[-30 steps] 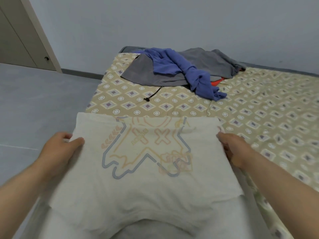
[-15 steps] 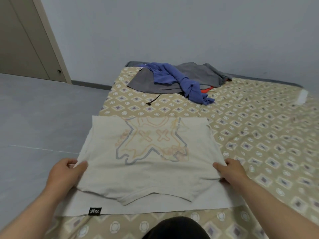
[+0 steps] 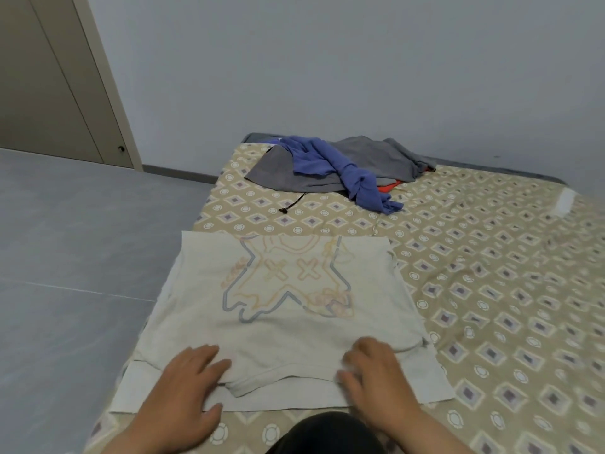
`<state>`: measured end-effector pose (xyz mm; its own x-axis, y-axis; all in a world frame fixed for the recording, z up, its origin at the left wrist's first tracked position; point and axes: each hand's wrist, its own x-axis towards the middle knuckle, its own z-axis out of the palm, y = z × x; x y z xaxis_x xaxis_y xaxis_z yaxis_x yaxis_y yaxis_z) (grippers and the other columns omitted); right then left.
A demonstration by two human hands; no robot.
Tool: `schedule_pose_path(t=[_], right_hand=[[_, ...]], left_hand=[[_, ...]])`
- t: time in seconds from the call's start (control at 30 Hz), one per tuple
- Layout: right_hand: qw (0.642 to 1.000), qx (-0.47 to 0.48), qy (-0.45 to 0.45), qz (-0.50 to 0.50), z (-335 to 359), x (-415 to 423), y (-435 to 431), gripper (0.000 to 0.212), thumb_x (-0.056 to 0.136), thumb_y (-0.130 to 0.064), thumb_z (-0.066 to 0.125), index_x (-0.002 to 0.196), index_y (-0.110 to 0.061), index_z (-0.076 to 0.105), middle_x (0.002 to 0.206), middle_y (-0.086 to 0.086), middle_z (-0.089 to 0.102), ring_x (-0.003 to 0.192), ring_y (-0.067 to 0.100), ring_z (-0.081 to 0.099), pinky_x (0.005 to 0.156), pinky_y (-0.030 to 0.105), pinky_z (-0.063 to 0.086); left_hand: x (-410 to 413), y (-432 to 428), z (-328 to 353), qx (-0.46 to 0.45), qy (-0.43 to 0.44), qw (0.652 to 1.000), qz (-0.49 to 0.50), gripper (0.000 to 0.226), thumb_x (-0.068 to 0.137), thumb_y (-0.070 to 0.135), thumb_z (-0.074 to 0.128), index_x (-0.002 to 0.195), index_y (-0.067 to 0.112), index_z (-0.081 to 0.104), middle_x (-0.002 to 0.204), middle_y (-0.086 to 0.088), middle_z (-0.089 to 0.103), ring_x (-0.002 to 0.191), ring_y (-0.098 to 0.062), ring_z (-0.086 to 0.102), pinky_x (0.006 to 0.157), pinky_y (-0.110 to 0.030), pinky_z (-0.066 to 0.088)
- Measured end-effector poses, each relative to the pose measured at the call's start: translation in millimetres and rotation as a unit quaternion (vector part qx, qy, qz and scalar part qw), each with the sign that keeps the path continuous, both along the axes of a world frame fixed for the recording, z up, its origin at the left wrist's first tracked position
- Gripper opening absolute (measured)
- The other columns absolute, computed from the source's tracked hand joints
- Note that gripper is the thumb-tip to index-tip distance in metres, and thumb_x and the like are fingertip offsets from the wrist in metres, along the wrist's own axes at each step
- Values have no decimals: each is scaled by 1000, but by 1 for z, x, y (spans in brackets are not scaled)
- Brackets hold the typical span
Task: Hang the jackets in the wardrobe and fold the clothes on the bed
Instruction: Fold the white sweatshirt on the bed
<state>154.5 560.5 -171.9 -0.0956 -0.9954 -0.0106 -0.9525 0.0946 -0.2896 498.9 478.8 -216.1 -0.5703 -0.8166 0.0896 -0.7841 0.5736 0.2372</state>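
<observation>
White cotton T-shirt (image 3: 284, 326), folded in half, flat on the near left corner of the bed (image 3: 491, 290), printed outline design in blue and orange facing up, upper layer's curved edge short of the lower layer's straight edge nearest the camera. Left hand (image 3: 186, 385) palm down on that near edge, fingers spread and flat, pressing the cloth, gripping nothing. Right hand (image 3: 376, 375) likewise palm down on the near right part of the shirt, fingers loosely apart and slightly blurred, nothing pinched. Beige bedsheet (image 3: 474, 322) with a diamond and circle pattern, lightly wrinkled to the right. Farther back, against the wall (image 3: 327, 60), a heap of unfolded clothes: grey garment (image 3: 366, 158) spread beneath a twisted blue garment (image 3: 353, 178), a scrap of orange-red cloth (image 3: 389, 186) showing under them, a black drawstring (image 3: 291, 204) trailing onto the sheet. Grey floor (image 3: 82, 240) to the left of the bed, beige door (image 3: 49, 86) at upper left.
</observation>
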Motion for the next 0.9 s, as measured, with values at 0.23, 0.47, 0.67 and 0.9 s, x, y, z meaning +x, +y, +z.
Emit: schedule_pose_path(t=[0.23, 0.47, 0.67, 0.9], right_hand=[[993, 112, 30, 31, -6, 1, -5, 25, 88, -29, 53, 111, -23, 63, 119, -5, 51, 108, 19, 47, 89, 29, 41], [993, 117, 9, 9, 4, -3, 9, 28, 89, -37, 44, 89, -24, 68, 91, -6, 63, 87, 14, 55, 74, 30, 47], [1000, 1, 21, -2, 2, -14, -13, 46, 97, -43, 42, 136, -23, 55, 148, 2, 46, 136, 20, 40, 113, 32, 29], [970, 111, 86, -200, -38, -64, -9, 68, 98, -57, 11, 159, -26, 5, 167, 0, -2, 153, 20, -5, 123, 47, -4]], left_hand=[[-34, -2, 19, -29, 34, 997, -59, 13, 73, 27, 51, 73, 27, 64, 84, 9, 59, 78, -18, 59, 64, -31, 47], [-22, 2, 22, 65, 26, 997, -44, 48, 87, 55, 32, 104, 27, 67, 123, 11, 61, 114, -12, 56, 95, -24, 39], [-44, -16, 28, 82, -7, 997, 13, 75, 90, 67, 18, 157, 34, 11, 159, 15, -10, 146, -5, -15, 118, -28, -11], [-36, -28, -8, 93, -116, 984, 99, 88, 79, 77, 0, 147, 29, -27, 157, 4, -29, 143, -13, -31, 117, -37, -22]])
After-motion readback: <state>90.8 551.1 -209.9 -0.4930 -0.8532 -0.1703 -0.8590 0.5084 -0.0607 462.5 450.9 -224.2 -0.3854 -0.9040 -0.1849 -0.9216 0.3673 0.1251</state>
